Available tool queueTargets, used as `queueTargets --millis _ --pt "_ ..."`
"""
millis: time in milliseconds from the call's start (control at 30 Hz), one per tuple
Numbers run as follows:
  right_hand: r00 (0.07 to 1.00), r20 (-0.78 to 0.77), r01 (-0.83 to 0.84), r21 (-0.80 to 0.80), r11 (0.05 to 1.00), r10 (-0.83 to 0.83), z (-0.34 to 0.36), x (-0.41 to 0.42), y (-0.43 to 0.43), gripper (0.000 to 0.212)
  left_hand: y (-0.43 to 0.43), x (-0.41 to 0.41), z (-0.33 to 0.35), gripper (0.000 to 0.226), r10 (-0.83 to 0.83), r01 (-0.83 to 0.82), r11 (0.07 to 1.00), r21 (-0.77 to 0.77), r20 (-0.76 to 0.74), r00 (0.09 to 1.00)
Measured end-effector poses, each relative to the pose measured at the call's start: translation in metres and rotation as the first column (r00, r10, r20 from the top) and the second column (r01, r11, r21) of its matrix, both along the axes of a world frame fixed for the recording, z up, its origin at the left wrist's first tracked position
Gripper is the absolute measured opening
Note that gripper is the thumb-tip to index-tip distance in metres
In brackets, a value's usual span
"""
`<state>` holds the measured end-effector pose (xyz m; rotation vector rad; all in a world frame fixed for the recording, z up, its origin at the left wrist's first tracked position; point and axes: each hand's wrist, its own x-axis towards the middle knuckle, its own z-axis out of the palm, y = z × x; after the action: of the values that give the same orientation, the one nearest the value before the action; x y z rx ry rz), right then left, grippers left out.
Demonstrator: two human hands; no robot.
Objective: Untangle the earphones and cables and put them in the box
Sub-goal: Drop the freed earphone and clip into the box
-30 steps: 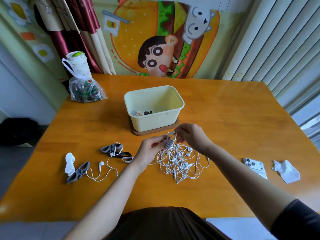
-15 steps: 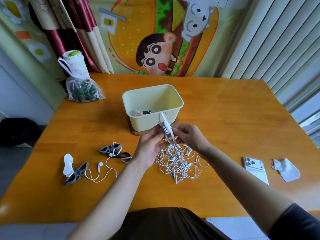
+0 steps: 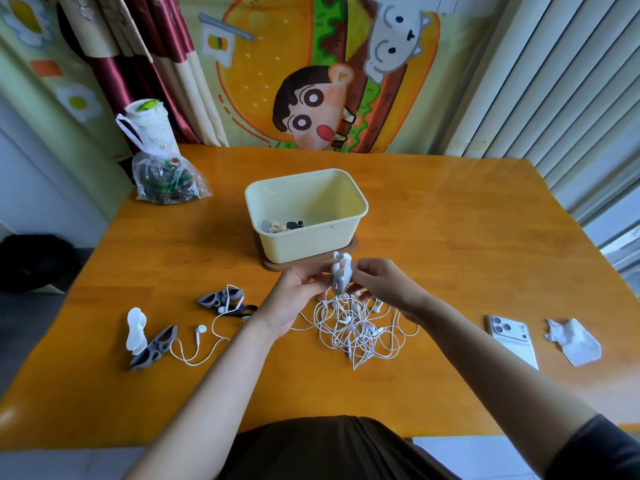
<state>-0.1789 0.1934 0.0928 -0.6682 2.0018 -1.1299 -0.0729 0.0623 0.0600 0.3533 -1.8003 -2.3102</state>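
I read this as mid-untangling. Left hand [image 3: 294,291] and right hand [image 3: 384,285] both pinch a grey-white winder [image 3: 341,273], held up just before the box [image 3: 304,245]. The earphone tangle [image 3: 356,329] trails from it onto the table [image 3: 450,237]. Next, I'd free one cord, gently.

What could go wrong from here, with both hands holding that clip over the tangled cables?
1. The left hand and right hand pinch the clip while the tangle trails below it; pulling up may tighten the knots.
2. A cord seems to run left toward the earphone, so a tug might drag it.
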Motion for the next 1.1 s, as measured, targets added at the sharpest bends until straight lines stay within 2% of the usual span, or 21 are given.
queueTargets --millis 133,233,367,467,600,667,800,900,1033,1100 --pt "0.999 -0.015 0.048 -0.038 0.998 -0.049 -0.001 0.003 -0.003 0.018 0.005 -0.002 0.002 0.035 0.094 -0.098 0.981 0.167 0.034 0.995" --pt "0.995 -0.023 0.092 -0.105 0.99 -0.095 -0.002 0.007 -0.007 0.016 0.008 -0.006 0.004 0.034 0.208 -0.217 0.92 0.326 0.062 0.976" --pt "0.975 -0.028 0.214 -0.181 0.96 -0.222 -0.005 0.012 -0.012 0.016 0.013 -0.01 0.011 0.041 0.218 -0.2 0.876 0.439 0.009 0.976" --pt "0.953 -0.127 0.248 -0.19 0.95 -0.274 -0.004 0.014 -0.013 0.013 0.014 -0.011 0.012 0.034 0.235 -0.198 0.859 0.472 -0.019 0.972" --pt "0.92 -0.288 0.216 -0.193 0.957 -0.266 -0.002 0.02 -0.013 0.013 0.019 -0.015 0.011 0.03 0.228 -0.176 0.889 0.422 -0.075 0.971" --pt "0.906 -0.326 0.21 -0.209 0.955 -0.27 -0.002 0.022 -0.013 0.018 0.021 -0.016 0.01 0.029 0.276 -0.226 0.894 0.387 -0.079 0.958" --pt "0.878 -0.41 0.162 -0.228 0.96 -0.246 0.001 0.025 -0.012 0.012 0.018 -0.015 0.008 0.023 0.347 -0.306 0.884 0.354 -0.058 0.936" --pt "0.865 -0.44 0.138 -0.255 0.957 -0.242 0.002 0.027 -0.011 0.01 0.012 -0.012 0.01 0.021 0.329 -0.287 0.907 0.31 -0.091 0.94" --pt "0.898 -0.361 0.121 -0.345 0.931 -0.25 0.009 0.026 -0.011 0.015 -0.001 -0.009 0.016 0.03 0.237 -0.229 0.971 0.063 -0.203 0.95" --pt "0.907 -0.352 0.112 -0.33 0.937 -0.233 0.01 0.021 -0.012 0.009 -0.007 -0.008 0.02 0.027 0.17 -0.184 0.982 -0.044 -0.226 0.959"
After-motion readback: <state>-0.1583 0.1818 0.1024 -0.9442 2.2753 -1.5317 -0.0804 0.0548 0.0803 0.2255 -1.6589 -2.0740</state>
